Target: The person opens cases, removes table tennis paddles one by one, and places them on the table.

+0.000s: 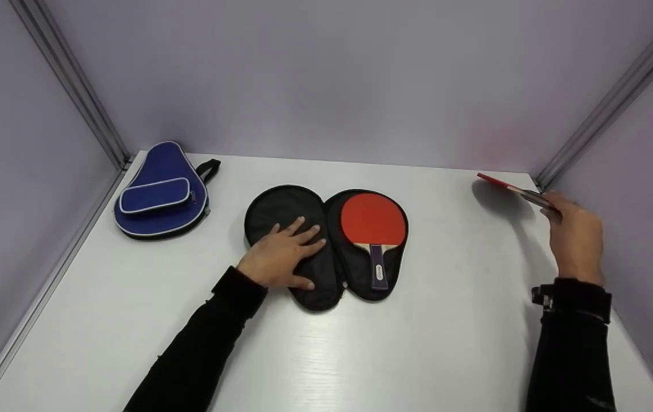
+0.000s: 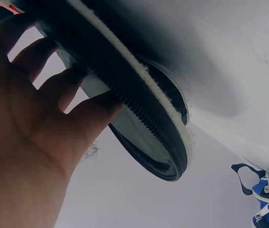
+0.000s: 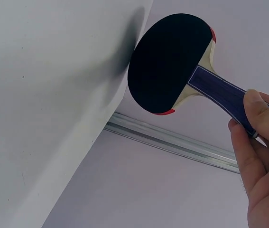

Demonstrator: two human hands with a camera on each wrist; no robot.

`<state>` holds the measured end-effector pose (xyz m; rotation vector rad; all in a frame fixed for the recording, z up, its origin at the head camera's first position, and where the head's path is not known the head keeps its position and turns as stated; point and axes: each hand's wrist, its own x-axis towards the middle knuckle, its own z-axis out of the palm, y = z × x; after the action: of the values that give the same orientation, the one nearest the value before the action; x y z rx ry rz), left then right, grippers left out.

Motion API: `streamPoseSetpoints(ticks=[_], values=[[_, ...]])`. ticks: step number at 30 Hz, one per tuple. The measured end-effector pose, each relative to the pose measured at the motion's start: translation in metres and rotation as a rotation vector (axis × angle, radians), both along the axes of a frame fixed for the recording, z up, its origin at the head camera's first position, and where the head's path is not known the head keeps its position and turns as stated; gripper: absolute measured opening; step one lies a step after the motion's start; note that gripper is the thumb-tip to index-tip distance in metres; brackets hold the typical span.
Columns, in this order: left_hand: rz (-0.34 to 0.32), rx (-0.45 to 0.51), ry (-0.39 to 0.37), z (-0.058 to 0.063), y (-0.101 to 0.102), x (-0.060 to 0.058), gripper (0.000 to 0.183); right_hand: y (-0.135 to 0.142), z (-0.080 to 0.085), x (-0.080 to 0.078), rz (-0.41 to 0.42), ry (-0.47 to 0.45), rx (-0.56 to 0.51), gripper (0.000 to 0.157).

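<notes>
A black zippered paddle case lies unfolded mid-table, its left half (image 1: 283,209) beside its right half. A table tennis paddle (image 1: 373,220), red side up with a dark blue handle, lies in the right half. My left hand (image 1: 283,257) rests on the left half with fingers spread; in the left wrist view its fingertips are at the zippered rim (image 2: 143,116). At the far right, my right hand (image 1: 577,237) pinches a second paddle (image 1: 498,182) by the handle's end. That paddle's black side (image 3: 165,64) and blue handle (image 3: 222,92) show in the right wrist view.
A blue paddle bag (image 1: 169,163) with white piping, a front pocket and a black strap lies at the back left of the white table (image 1: 315,355). Pale walls (image 1: 326,80) with metal corner rails (image 1: 618,86) enclose the back and sides.
</notes>
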<state>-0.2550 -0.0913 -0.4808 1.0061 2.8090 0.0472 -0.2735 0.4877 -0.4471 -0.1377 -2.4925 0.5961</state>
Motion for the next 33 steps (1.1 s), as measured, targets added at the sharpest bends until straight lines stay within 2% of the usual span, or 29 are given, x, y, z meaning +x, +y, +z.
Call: streamPoseSetpoints(ticks=[5,15,22,33], values=[[0.01,-0.001,-0.011,0.0,0.0,0.002,0.097,0.005,-0.008,-0.001,0.028,-0.045,0.004,0.033],[0.011,0.0,-0.012,0.003,0.002,0.003,0.097,0.013,-0.024,-0.003,0.05,-0.191,0.013,0.038],[0.004,-0.001,-0.004,0.002,0.001,0.003,0.097,0.018,-0.027,-0.001,0.078,-0.338,0.012,0.043],[0.0,-0.01,-0.007,0.002,0.002,0.002,0.096,0.025,-0.03,0.001,0.055,-0.432,0.034,0.042]])
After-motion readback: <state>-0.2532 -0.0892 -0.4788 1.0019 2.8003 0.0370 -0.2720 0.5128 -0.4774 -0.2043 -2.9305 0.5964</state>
